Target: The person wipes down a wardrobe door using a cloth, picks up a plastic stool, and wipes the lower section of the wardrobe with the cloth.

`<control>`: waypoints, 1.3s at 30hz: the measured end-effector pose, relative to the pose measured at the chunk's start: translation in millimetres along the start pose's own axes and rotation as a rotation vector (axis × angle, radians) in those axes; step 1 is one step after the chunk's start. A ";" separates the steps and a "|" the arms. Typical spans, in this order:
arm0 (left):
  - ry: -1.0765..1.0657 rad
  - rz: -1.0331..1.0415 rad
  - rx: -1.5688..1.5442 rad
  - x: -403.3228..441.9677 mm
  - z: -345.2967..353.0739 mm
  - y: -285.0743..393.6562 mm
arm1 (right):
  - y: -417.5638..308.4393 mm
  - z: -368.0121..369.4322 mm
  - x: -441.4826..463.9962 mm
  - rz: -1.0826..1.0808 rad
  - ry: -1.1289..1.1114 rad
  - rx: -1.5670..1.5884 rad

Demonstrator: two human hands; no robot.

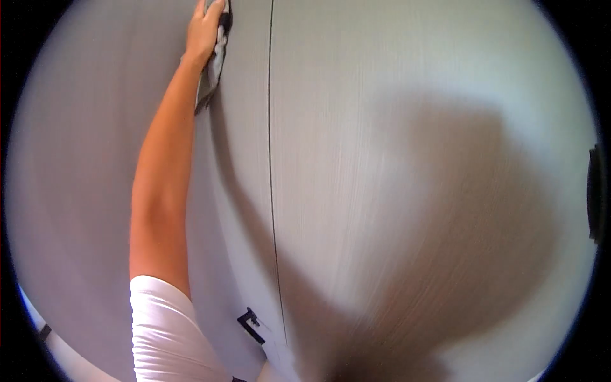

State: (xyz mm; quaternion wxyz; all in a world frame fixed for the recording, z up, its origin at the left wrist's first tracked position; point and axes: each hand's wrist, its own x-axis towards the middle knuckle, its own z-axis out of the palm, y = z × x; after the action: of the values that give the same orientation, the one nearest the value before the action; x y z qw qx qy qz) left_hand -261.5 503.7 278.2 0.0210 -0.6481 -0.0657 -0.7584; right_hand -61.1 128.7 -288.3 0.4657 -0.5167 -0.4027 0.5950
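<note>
My left hand [205,30] is raised high at the top of the head view, with the arm stretched up and a white sleeve at the shoulder. It grips a grey and white cloth [215,67] that has a dark patch near the fingers. The cloth hangs beside the wrist, against or very close to a tall grey wood-grain panel [344,159]. Some fingertips are cut off by the top edge of the frame. My right hand does not appear.
A thin dark seam [272,159] runs down the panel. Low beside it is a black door handle [252,325]. A dark fitting [594,194] stands at the far right edge. Broad shadows fall across the panel.
</note>
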 end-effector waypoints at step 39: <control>-0.105 -0.533 0.179 -564.5 -48.0 27.1 | 147.9 7.4 183.9 0.263 -0.138 0.064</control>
State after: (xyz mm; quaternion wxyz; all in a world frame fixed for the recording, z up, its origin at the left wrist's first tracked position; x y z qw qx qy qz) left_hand -215.5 440.7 -283.6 -0.1255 -0.6418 -0.3014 -0.6939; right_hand -94.8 271.4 -473.4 0.3710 -0.5076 -0.3433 0.6977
